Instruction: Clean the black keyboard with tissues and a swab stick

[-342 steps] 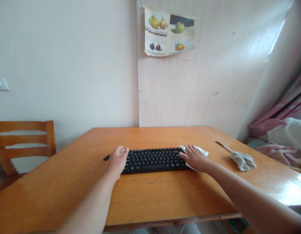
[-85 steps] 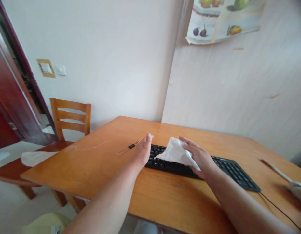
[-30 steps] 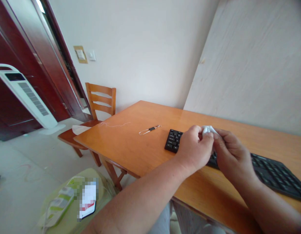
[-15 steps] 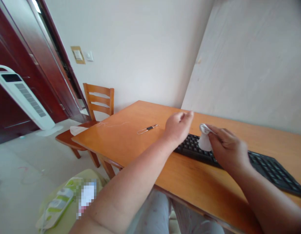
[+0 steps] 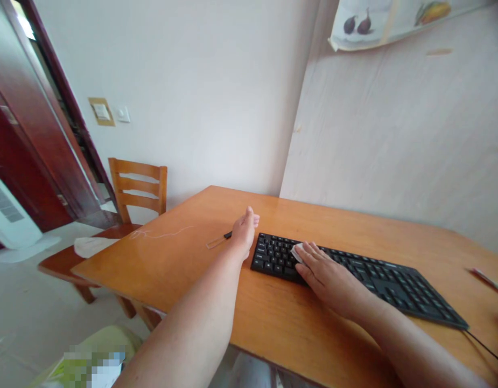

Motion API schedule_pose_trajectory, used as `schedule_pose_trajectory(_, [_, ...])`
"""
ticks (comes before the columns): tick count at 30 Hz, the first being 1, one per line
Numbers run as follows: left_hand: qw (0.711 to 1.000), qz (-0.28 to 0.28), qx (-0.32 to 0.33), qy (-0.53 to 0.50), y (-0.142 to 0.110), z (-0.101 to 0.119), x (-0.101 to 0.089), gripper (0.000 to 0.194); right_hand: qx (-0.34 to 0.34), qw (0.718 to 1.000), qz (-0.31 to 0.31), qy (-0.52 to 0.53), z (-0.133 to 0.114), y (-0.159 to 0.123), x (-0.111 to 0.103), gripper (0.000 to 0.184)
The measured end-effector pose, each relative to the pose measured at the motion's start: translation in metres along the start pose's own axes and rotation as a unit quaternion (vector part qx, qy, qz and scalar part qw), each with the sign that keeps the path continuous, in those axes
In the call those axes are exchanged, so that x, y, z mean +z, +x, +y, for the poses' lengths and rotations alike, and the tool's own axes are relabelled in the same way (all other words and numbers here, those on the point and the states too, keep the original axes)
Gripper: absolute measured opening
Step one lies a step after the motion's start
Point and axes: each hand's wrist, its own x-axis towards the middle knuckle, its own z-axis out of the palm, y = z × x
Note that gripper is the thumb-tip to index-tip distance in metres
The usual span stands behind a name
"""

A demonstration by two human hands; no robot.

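A black keyboard (image 5: 388,277) lies at a slant on the wooden table, its cable leaving the right end. My right hand (image 5: 329,277) rests on its left-hand keys with fingers out flat, pressing down a small folded white tissue (image 5: 297,252). Most of that tissue is hidden under the fingers. Just off the keyboard's left end, my left hand (image 5: 244,234) stands on edge, thumb up and fingers extended, holding nothing. Whether it touches the keyboard I cannot tell. Behind its wrist lies a thin wire loop with a black piece (image 5: 228,235), partly covered.
A pale thread (image 5: 163,235) lies on the table's (image 5: 216,210) left part. At the far right is a thin stick (image 5: 489,280). A wooden chair (image 5: 139,186) stands beyond the left edge, with a stool (image 5: 107,337) carrying blurred items at lower left.
The tissue was unfolded, then bunched between both hands; now it is folded under my right hand on the keys. My left hand has let go of it and moved to the keyboard's left end.
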Motion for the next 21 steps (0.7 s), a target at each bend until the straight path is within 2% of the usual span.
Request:
schedule_pose_trajectory(6, [0.993, -0.098, -0.034, -0.054, 0.004, -0.006, 0.003, 0.088, 0.01, 1.0, -0.012, 0.003, -0.017, 0.001, 0.0, 0.056])
schedule_pose_trajectory(9, [0.988, -0.125, -0.051, -0.069, 0.003, -0.005, 0.005, 0.096, -0.017, 0.999, -0.03, 0.017, -0.032, 0.004, -0.002, 0.056])
schedule_pose_trajectory(13, [0.983, -0.14, -0.07, -0.094, 0.001, -0.003, 0.004, 0.1, -0.081, 0.995, -0.056, 0.035, -0.043, 0.013, -0.005, 0.051])
schedule_pose_trajectory(18, [0.982, -0.136, -0.084, -0.103, 0.001, -0.003, 0.005, 0.098, -0.143, 0.988, -0.049, 0.042, -0.041, 0.033, -0.008, 0.047])
schedule_pose_trajectory(21, [0.982, -0.129, -0.093, -0.105, 0.001, -0.002, 0.006, 0.097, -0.133, 0.99, -0.023, 0.051, -0.038, 0.046, -0.01, 0.04])
